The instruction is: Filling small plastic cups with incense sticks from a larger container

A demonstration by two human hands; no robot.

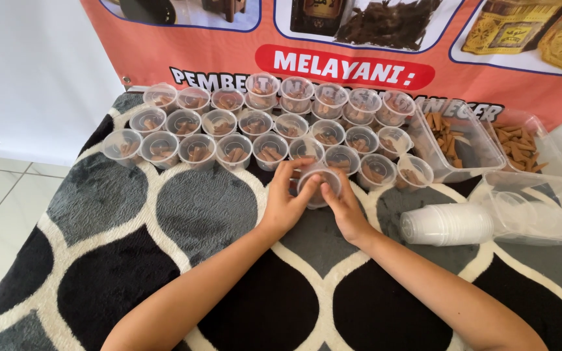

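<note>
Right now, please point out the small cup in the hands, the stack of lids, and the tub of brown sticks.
small cup (319,184), head view, its clear lid.
stack of lids (447,224), head view, its side.
tub of brown sticks (473,153), head view, its front wall.

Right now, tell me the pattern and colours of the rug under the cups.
The rug has large teardrop shapes in black and grey, outlined in cream; the head view shows it.

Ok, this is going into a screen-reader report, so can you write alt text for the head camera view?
Two bare hands, left hand and right hand, hold a small clear lidded cup over a black, grey and white patterned rug. Behind it stand rows of filled cups holding brown sticks; to the right are clear tubs of brown sticks and a stack of empty cups.
</note>
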